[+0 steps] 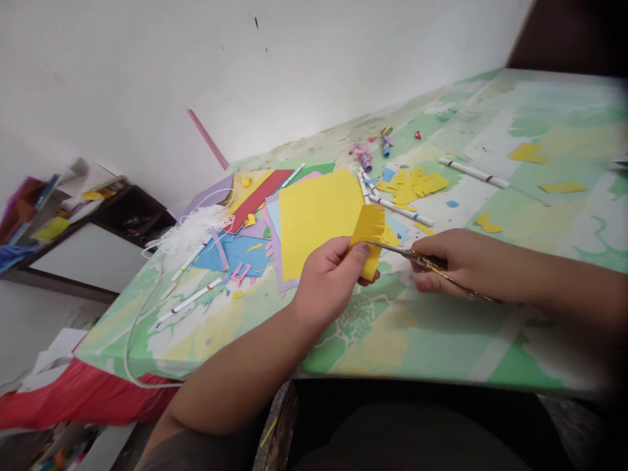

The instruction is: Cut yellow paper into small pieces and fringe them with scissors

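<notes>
**Scissors at the edge of a fringed yellow strip**

Left hand (pixel 328 275) is closed on a yellow strip (pixel 369 239), pinched between thumb and fingers and held upright just above the near half of the counter (pixel 441 340). Right hand (pixel 461 261) is wrapped round the handles of the scissors (pixel 417 258). The thin metal blades point left and their tips meet the strip's right edge. Whether the blades are parted is too fine to tell.

The upper part of the strip already carries a row of narrow parallel slits, and the tabs fan out slightly. The part below the blades, by the thumb, looks uncut. Judged from that, the fringing is partly done, with the lower stretch left.

The strip is matte, stiff craft paper, folded or doubled. Just behind it lies a large yellow sheet (pixel 314 219), flat and smooth, on top of lilac and blue sheets (pixel 245 252). Farther back are a red strip (pixel 258 196), a tangle of white string (pixel 193 229), a heap of yellow offcuts (pixel 412 184) and thin white rolled sticks (pixel 473 172). The counter has a glossy green and yellow marbled cover, littered with small paper bits.
</notes>
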### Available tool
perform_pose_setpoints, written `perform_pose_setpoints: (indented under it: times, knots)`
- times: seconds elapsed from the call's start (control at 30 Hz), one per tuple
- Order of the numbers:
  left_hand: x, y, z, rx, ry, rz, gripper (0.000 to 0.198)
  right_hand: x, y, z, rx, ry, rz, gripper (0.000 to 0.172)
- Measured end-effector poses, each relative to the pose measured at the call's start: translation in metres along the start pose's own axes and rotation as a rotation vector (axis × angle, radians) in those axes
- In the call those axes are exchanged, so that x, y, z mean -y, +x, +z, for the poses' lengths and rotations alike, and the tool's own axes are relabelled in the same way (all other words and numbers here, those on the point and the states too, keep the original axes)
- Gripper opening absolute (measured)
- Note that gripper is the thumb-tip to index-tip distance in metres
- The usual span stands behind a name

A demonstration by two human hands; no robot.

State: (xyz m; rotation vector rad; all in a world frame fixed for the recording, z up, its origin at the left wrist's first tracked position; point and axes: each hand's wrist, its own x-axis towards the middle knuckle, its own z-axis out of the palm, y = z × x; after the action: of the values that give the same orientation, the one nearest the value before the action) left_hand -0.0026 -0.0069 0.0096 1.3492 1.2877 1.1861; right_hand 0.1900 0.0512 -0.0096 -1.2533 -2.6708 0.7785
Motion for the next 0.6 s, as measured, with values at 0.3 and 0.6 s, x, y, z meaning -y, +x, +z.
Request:
perform_pose_setpoints:
  times: [0.3,0.6]
  knots:
    - [0.0002,0.0006,0.0001,-0.024,-0.006,0.025,0.019,0.0011,-0.0003,0.0004,0.007,-0.018,0.009,0.051]
    - [0.0066,0.0002,0.0042,0.024,-0.035,0.038,0.021,0.0067,0.0007,0.0004,-0.008,-0.041,0.003,0.050]
